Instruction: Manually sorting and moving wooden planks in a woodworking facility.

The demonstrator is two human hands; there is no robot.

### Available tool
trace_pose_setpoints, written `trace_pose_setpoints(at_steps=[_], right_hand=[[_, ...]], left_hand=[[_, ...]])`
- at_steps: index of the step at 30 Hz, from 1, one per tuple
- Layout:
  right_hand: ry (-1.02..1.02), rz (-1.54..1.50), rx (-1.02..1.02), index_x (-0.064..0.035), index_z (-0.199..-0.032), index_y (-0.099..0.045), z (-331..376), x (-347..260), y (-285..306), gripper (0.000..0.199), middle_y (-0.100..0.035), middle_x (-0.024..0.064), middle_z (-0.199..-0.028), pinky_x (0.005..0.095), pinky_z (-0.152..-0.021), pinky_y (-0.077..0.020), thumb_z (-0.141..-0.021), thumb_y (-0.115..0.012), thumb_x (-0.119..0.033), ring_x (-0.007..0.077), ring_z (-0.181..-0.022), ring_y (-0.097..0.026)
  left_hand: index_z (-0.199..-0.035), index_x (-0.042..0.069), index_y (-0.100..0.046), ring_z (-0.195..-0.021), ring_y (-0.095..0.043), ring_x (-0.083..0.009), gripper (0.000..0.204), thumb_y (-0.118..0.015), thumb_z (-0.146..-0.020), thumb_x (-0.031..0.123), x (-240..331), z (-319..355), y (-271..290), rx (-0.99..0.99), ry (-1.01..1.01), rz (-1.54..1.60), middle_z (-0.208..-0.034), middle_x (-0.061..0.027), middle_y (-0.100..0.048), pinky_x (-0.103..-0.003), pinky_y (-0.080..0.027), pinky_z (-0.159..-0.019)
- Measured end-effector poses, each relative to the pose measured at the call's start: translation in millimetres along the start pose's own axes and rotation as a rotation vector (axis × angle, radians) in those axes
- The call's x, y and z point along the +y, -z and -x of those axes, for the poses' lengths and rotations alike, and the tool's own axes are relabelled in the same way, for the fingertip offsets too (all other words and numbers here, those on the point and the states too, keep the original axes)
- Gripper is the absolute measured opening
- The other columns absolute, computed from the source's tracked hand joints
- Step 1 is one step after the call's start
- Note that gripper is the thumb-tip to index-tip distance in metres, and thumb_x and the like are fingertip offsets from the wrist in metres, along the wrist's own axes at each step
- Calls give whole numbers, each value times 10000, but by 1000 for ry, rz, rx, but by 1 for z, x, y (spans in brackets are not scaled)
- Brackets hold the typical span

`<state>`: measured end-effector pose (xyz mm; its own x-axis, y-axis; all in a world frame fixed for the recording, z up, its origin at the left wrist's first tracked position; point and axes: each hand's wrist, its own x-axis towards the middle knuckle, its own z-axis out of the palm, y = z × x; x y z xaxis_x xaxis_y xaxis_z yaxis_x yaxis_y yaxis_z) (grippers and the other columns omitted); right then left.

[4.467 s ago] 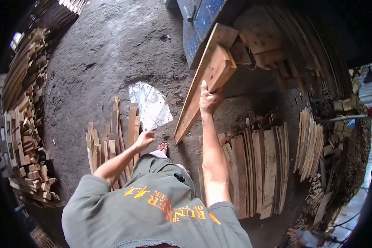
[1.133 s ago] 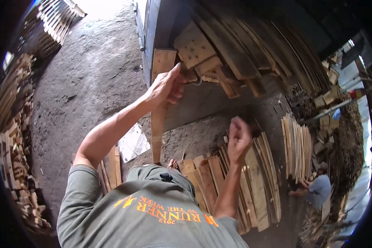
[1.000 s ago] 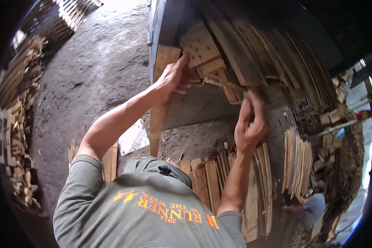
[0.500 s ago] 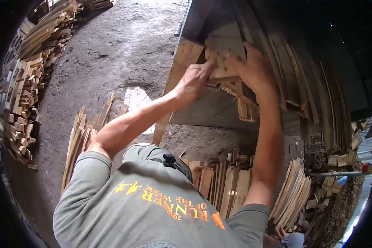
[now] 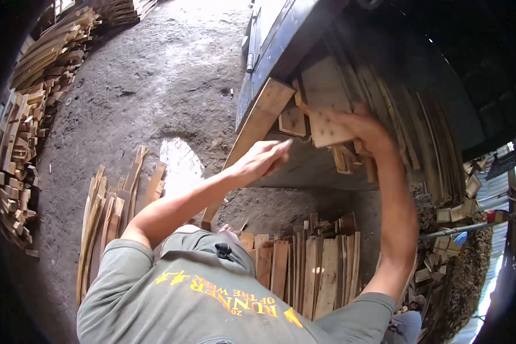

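A pale wooden board (image 5: 329, 131) with several dark spots lies across the opening of a dark metal frame at upper centre. My right hand (image 5: 366, 127) grips it from the right, its fingers reaching over the top face. My left hand (image 5: 261, 161) is off the board, lower and to the left, with its fingers stretched forward and nothing seen in them. Between the hands a short wooden block (image 5: 292, 122) juts out beside the board. A long plank (image 5: 268, 104) leans along the frame's left side, behind my left hand.
The dark metal frame (image 5: 281, 51) has a hinge on its left. Long boards (image 5: 407, 120) stand to the right. Upright offcuts (image 5: 309, 264) and slats (image 5: 106, 212) are near me. Stacked timber (image 5: 23, 137) lines the left. Another person (image 5: 404, 327) is at lower right.
My left hand has let go of the board and drawn back down and left. My right hand and the board appear lower and further right, while the whole view has shifted somewhat.
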<state>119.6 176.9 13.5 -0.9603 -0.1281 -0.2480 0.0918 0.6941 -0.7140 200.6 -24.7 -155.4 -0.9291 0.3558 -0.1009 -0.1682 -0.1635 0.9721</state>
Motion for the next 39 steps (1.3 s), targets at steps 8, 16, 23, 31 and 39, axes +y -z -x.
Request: trace_pose_setpoints(at_steps=[8,16,23,31,39], right_hand=[[-3,144,-36,25,-1197,-566,178,23,4,489,-657,93,-1055,318,-811,-514,-836,-669,-288,167,-897,-623],[-329,272,128,11,-1315,-471,488,88,-33,640,-671,171,-1119,377,-937,-481,-827,-723,-316,274,-1045,-645],[-575,32,309,-1,-1180,-581,710,151,-129,382,-674,105,-995,341,-796,-486,-847,-690,-152,191,-879,-592],[-937,-59,166,63,-1249,-519,790,370,-283,611,-605,196,-1150,401,-908,-465,-766,-788,-199,341,-1024,-567],[-508,105,-11,-15,-1374,-422,603,437,-278,593,-521,133,-1334,357,-1016,-410,-847,-660,-147,229,-1230,-480]], left_hand=[[-828,155,-571,-491,-436,-42,368,-578,-924,510,-59,38,31,-78,327,63,-609,71,-505,-227,-331,-435],[-1275,32,-522,-1049,-574,-230,988,-411,-753,863,-34,-21,-31,-296,154,660,-1137,-89,-603,-441,-411,-985],[-1408,-4,-403,-1240,-495,-241,1082,-386,-763,864,-35,4,-82,-510,-53,1048,-1374,-138,-513,-405,-356,-1053],[-1124,105,-633,-902,-628,-177,552,-635,-846,582,-64,86,-147,-216,147,847,-1031,-54,-663,-408,-519,-820],[-1104,12,-630,-840,-624,-117,459,-764,-822,349,-141,186,-188,-49,-99,503,-962,-57,-671,-302,-534,-744]])
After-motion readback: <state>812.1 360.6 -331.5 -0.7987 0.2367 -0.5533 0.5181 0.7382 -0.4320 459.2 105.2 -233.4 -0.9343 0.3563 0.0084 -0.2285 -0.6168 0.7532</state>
